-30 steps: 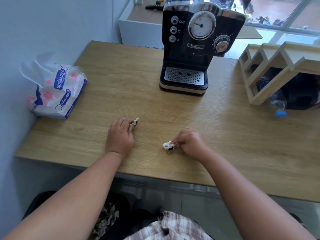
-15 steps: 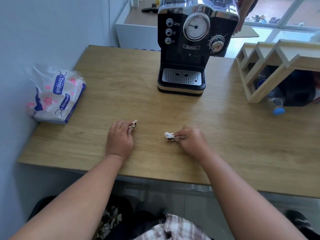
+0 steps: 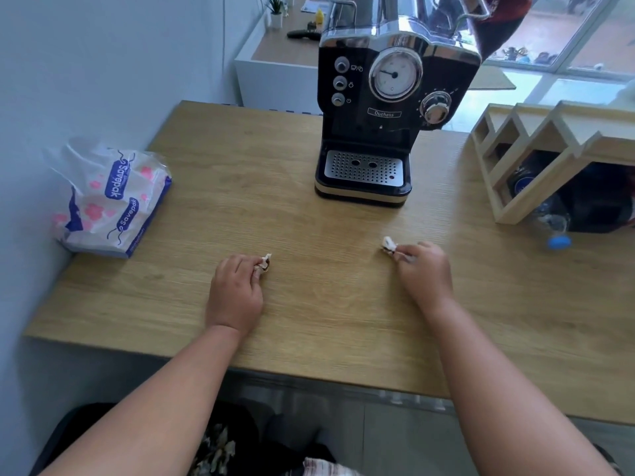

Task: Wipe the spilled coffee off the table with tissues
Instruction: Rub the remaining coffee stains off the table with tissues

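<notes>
Both my hands rest on the wooden table [image 3: 309, 218]. My left hand [image 3: 237, 290] is closed around a small crumpled tissue [image 3: 265, 261] stained brown, pressed to the tabletop. My right hand [image 3: 424, 269] pinches a second small wad of stained tissue [image 3: 389, 243] against the table, further right and slightly farther from me. A faint wet sheen shows on the wood between the hands and the coffee machine. No dark coffee puddle is visible.
A black coffee machine [image 3: 381, 108] stands at the back centre. A pack of tissues [image 3: 110, 201] lies by the left wall. A wooden rack [image 3: 536, 156] with a plastic bottle [image 3: 551, 225] under it fills the right side. A person stands behind the machine.
My right hand slid its tissue wad to the right and away from me. My left hand stayed in place. The camera tilted up a little.
</notes>
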### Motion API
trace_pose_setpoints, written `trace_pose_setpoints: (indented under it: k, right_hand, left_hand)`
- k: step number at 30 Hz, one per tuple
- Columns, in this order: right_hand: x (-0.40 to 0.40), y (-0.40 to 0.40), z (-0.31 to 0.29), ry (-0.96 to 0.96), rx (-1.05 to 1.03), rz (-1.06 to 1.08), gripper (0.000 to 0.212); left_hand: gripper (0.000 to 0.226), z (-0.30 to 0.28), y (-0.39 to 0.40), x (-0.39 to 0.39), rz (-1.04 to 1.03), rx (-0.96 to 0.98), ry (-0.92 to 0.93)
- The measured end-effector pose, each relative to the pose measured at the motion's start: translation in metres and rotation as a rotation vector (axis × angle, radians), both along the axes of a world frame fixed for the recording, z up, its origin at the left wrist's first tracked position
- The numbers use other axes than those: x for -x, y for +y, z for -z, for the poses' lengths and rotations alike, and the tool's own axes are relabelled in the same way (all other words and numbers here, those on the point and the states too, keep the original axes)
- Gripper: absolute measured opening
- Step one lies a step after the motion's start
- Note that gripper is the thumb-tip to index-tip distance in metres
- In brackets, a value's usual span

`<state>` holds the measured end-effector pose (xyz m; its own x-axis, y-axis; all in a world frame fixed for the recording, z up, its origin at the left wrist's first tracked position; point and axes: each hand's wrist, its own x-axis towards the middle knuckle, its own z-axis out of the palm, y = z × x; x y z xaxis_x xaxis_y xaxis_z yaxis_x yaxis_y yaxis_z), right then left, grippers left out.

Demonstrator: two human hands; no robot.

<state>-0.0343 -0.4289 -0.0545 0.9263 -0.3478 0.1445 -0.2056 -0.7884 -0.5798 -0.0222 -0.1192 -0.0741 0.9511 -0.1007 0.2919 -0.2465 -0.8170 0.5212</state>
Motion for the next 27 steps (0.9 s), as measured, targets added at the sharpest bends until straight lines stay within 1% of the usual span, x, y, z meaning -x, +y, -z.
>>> trace_pose_setpoints:
  k: [2, 4, 6, 8, 10, 11, 12, 13, 15, 17, 18, 20, 21, 23, 25, 27]
  right_hand:
    - [-0.012, 0.023, 0.001, -0.004, -0.053, 0.057, 0.017]
    - [-0.012, 0.056, 0.004, -0.018, -0.079, -0.015, 0.017]
    - [0.003, 0.088, 0.006, -0.007, -0.038, -0.198, 0.017]
    - [0.026, 0.110, 0.005, 0.042, -0.006, -0.417, 0.016]
    - [0.044, 0.111, 0.002, 0.071, -0.007, -0.610, 0.013]
    - [0.046, 0.103, -0.001, 0.076, -0.020, -0.656, 0.013]
    - [0.042, 0.092, -0.004, 0.066, -0.045, -0.638, 0.013]
    - [0.035, 0.078, -0.006, 0.037, -0.078, -0.542, 0.012]
    - [0.010, 0.040, -0.011, -0.060, -0.116, -0.205, 0.013]
    - [-0.013, 0.004, -0.012, -0.049, -0.127, 0.103, 0.015]
    - [-0.022, -0.007, -0.009, -0.018, -0.115, 0.192, 0.017]
    - [-0.031, -0.004, -0.002, 0.022, -0.098, 0.233, 0.018]
    - [-0.030, 0.008, 0.001, 0.028, -0.104, 0.205, 0.017]
    - [-0.020, 0.043, 0.006, 0.006, -0.073, 0.049, 0.015]
    - [-0.001, 0.082, 0.005, -0.015, -0.014, -0.180, 0.015]
    - [0.016, 0.109, 0.000, 0.056, -0.009, -0.435, 0.014]
  left_hand:
    - [0.033, 0.000, 0.000, -0.001, 0.000, -0.005, 0.002]
    - [0.033, 0.000, 0.000, -0.001, -0.002, -0.011, 0.005]
    - [0.033, 0.001, 0.000, -0.002, -0.003, -0.017, 0.007]
    - [0.033, 0.001, 0.000, -0.001, -0.003, -0.014, 0.009]
    - [0.033, 0.001, 0.000, 0.000, 0.001, -0.013, 0.003]
    - [0.033, 0.001, 0.000, 0.000, 0.001, -0.014, 0.000]
    - [0.033, 0.001, 0.001, 0.000, -0.001, -0.016, -0.001]
    - [0.033, 0.002, 0.001, -0.001, -0.002, -0.017, -0.002]
    - [0.032, 0.003, 0.001, -0.002, 0.001, -0.021, -0.010]
    - [0.032, 0.004, 0.001, -0.003, 0.003, -0.031, -0.015]
    - [0.032, 0.004, 0.001, -0.003, 0.003, -0.035, -0.015]
    - [0.032, 0.004, 0.001, -0.003, 0.001, -0.035, -0.013]
    - [0.033, 0.004, 0.001, -0.004, -0.001, -0.035, -0.010]
    - [0.032, 0.004, 0.001, -0.004, -0.001, -0.035, -0.007]
    - [0.031, 0.005, 0.002, -0.004, 0.000, -0.037, -0.006]
    - [0.032, 0.005, 0.001, -0.004, -0.002, -0.041, 0.002]
